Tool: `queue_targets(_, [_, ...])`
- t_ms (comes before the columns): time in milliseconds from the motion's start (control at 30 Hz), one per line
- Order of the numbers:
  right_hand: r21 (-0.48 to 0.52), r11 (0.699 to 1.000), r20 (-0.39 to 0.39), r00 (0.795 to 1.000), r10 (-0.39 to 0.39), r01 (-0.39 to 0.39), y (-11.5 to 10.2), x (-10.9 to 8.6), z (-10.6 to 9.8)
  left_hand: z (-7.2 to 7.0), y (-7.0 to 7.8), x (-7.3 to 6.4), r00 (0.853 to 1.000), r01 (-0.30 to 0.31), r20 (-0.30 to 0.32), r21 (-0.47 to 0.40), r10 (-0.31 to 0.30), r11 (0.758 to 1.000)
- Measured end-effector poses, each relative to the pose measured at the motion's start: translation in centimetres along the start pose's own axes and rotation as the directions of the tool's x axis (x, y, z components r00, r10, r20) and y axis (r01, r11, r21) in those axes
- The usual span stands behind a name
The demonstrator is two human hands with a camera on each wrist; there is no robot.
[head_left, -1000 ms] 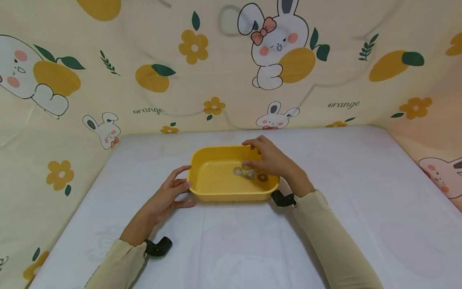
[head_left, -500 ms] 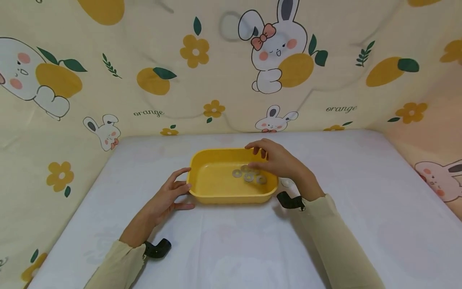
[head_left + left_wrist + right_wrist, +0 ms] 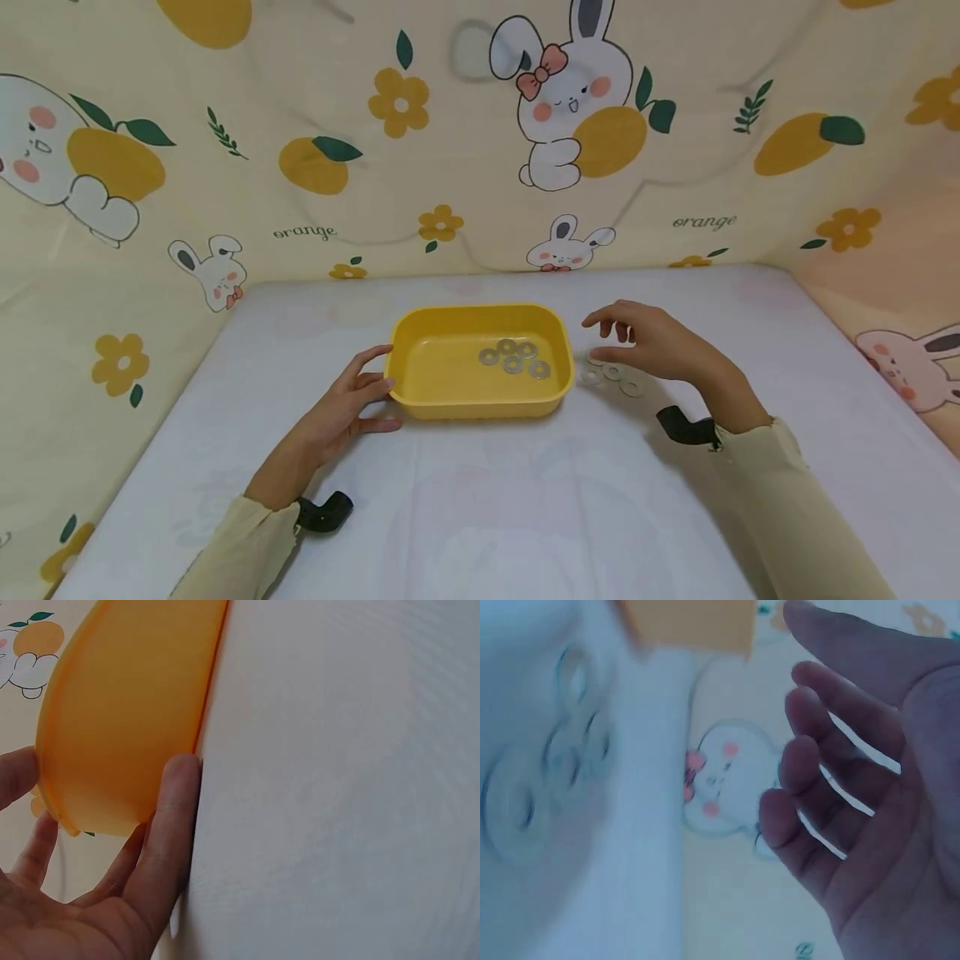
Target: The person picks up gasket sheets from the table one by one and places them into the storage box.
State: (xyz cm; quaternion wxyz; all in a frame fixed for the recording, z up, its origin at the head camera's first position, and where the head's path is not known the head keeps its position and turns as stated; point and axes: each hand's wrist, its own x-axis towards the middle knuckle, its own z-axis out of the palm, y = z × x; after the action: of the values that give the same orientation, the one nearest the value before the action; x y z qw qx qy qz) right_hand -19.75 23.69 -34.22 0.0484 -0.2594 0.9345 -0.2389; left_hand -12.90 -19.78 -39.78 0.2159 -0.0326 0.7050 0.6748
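A yellow rectangular tray (image 3: 457, 410) sits on the white table, with several flat grey washers (image 3: 513, 365) lying loose in its right half. At its left end my left hand (image 3: 345, 408) touches the rim and outer wall with extended fingers; in the left wrist view the thumb (image 3: 176, 795) lies along the wall by the tabletop. My right hand (image 3: 656, 343) hovers right of the tray, fingers loosely bent and nothing between them in the right wrist view. Below it, several paler washers (image 3: 632, 389) lie on the table, one partly hidden by the thumb.
The white cloth (image 3: 480, 517) covers the tabletop. A cream curtain (image 3: 465, 150) printed with rabbits and oranges rises behind the table and along both sides. A black wrist camera (image 3: 325, 512) sits on the left wrist, another camera (image 3: 686, 427) on the right.
My right hand has moved out of the tray to the right, over the washers on the table. The washers in the tray now show fully. My left hand stays at the tray's left end.
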Motion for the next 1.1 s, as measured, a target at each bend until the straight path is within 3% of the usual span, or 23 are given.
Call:
queue_targets(267, [0.014,0.998,0.126,0.99,0.067,-0.069,2.1,-0.5,-0.3,0.0,-0.5,-0.2,1.0,0.022,-0.012,-0.008,-0.022,1.0])
queue_targets(500, [-0.037,0.979,0.255,0.945,0.205,-0.202,3.4,-0.5,-0.8,-0.1,0.2,0.2,1.0,0.01,-0.004,-0.011,-0.01,1.0])
queue_targets(867, [-0.059,0.976,0.315,0.924,0.216,-0.208,4.2,-0.9,0.2,-0.1,0.3,0.1,1.0,0.007,-0.001,0.003,-0.007,1.0])
queue_targets(1100, [-0.084,0.966,0.277,0.926,0.258,-0.245,5.1,-1.0,0.1,0.0,0.2,0.2,1.0,0.008,0.001,0.001,-0.008,1.0])
